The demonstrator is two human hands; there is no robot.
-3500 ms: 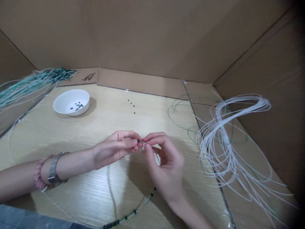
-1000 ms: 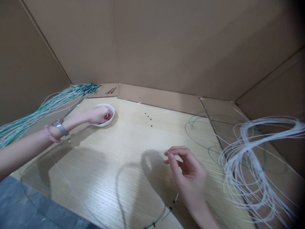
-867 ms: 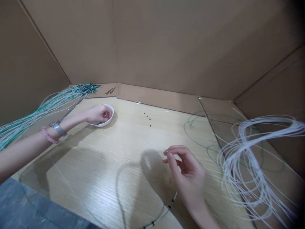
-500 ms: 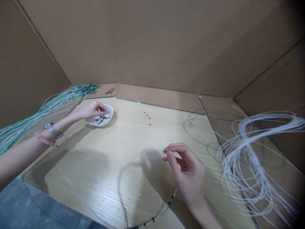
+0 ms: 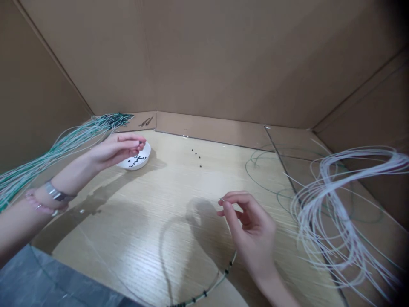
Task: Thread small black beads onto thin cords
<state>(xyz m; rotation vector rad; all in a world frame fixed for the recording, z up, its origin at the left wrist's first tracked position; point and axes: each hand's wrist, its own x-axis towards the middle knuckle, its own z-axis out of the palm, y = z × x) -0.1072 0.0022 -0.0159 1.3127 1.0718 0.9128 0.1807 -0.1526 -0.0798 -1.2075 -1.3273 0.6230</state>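
My left hand (image 5: 123, 149) is raised just above a white bowl (image 5: 146, 161), its thumb and fingertips pinched on a small dark bead (image 5: 140, 143). Several more dark beads (image 5: 136, 160) lie inside the bowl, which the hand partly covers. Toward the front right, my right hand (image 5: 249, 226) pinches the tip of a thin pale cord (image 5: 220, 279) between thumb and forefinger. From that hand the cord curves down to the bottom edge of the view, with several dark beads strung along it.
Several loose beads (image 5: 200, 157) lie on the wooden table (image 5: 182, 192). White cords (image 5: 332, 204) are coiled at the right, beside thin green strands. A bundle of green and white beaded cords (image 5: 79, 136) stretches along the left. Small brown pointed tools (image 5: 146, 122) lie by the cardboard wall (image 5: 204, 55).
My left hand has risen out of the bowl and now shows a dark bead at its fingertips. My right hand has stayed in place with the cord.
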